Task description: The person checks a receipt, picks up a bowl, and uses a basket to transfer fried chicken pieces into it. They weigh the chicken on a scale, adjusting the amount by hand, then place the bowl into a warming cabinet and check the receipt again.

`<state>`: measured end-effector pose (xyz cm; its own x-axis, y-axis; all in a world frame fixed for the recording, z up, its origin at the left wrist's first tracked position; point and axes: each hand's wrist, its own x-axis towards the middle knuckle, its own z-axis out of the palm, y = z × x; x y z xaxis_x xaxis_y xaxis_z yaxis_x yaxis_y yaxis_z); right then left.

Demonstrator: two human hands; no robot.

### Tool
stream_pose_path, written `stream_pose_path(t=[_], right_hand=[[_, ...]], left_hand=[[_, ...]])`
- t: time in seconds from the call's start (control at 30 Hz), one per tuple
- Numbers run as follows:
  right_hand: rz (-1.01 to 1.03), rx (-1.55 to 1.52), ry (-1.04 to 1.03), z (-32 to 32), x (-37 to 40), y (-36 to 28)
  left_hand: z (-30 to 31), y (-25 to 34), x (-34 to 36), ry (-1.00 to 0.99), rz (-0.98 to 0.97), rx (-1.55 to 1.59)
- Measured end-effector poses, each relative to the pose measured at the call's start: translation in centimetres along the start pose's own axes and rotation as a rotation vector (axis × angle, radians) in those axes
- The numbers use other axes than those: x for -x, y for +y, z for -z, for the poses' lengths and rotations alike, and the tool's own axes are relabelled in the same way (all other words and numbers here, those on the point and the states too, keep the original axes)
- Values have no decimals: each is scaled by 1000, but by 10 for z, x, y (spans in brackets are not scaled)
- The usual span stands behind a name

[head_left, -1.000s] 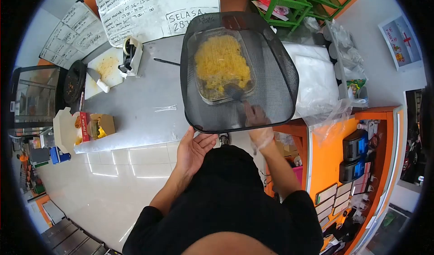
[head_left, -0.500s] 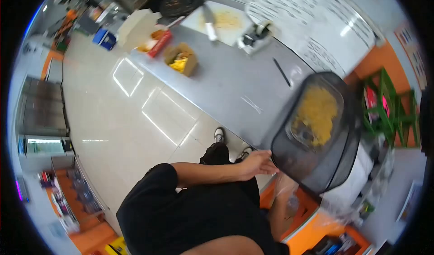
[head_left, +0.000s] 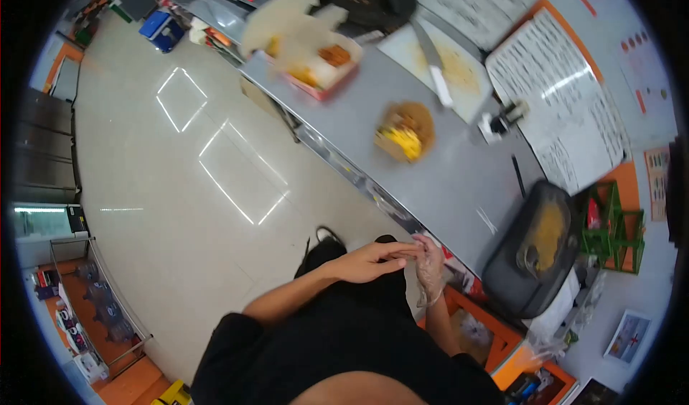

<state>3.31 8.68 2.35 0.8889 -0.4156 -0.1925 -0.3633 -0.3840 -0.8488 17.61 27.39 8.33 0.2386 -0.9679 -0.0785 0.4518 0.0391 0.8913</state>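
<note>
My left hand (head_left: 375,261) is bare, its fingers stretched out and thumb apart, the fingertips meeting my right hand (head_left: 430,270). A clear, loose plastic glove covers that right hand, whose fingers point up and lean towards the left fingertips. Both hands are in front of my body, beside the front edge of the grey counter (head_left: 344,131). A dark rectangular container (head_left: 502,261) with yellow shredded food (head_left: 547,231) and tongs (head_left: 530,260) stands to the right of my hands. Further along the counter is a small brown carton (head_left: 423,121) of food with bright yellow topping.
An open food box (head_left: 323,82) sits at the counter's left part. Behind it are a black pan (head_left: 369,6) and a white cutting board (head_left: 463,98) with a knife (head_left: 430,60). A black marker (head_left: 518,177) and a green rack (head_left: 610,233) are to the right. Tiled floor (head_left: 179,211) lies left.
My hands have moved away from the dark container, and the left fingertips now meet the gloved right hand. The view has swung left, bringing more of the food box into sight.
</note>
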Motion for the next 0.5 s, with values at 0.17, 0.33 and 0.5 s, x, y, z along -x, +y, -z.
stream_pose_path(t=[0.17,0.33,0.5], right_hand=[[65,122,376,-168,-122,-30],[-162,388,976,-234,-198,-37],[-358,-752,1038,-138,-190,36]], left_hand=[[135,60,102,337,-74,-169],[305,93,159,653,-95,-103],[480,146,218,769,39,-198]])
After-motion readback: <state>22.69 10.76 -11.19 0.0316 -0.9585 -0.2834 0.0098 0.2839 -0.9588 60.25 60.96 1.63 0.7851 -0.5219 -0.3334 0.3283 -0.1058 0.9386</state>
